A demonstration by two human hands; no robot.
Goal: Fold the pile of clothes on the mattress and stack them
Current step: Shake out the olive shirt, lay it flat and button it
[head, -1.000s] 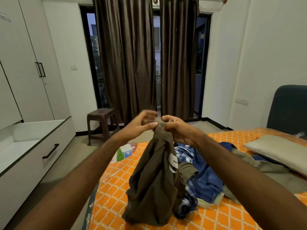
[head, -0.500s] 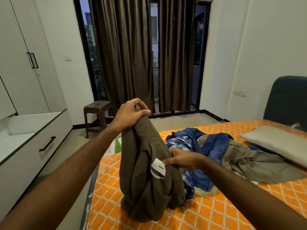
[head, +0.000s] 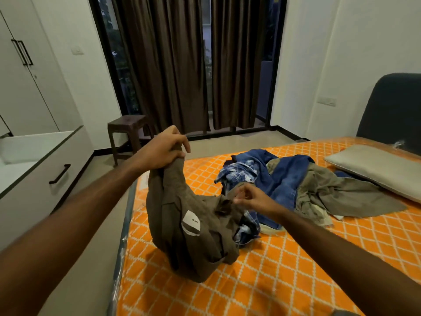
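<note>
On the orange lattice-patterned mattress (head: 262, 281), left hand (head: 163, 149) grips the olive-brown cotton garment (head: 191, 224) up by one end; right hand (head: 248, 197) pinches its lower fold, beside the crumpled clothes pile (head: 296, 190).

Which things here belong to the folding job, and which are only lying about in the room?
Part of the job:
brown garment, held up by the left hand and pinched by the right hand
pile of clothes
mattress

Just lying about:
pillow
stool
open drawer
curtains

two bare forearms, no sleeves, left hand (head: 163, 148), right hand (head: 251, 198).
</note>
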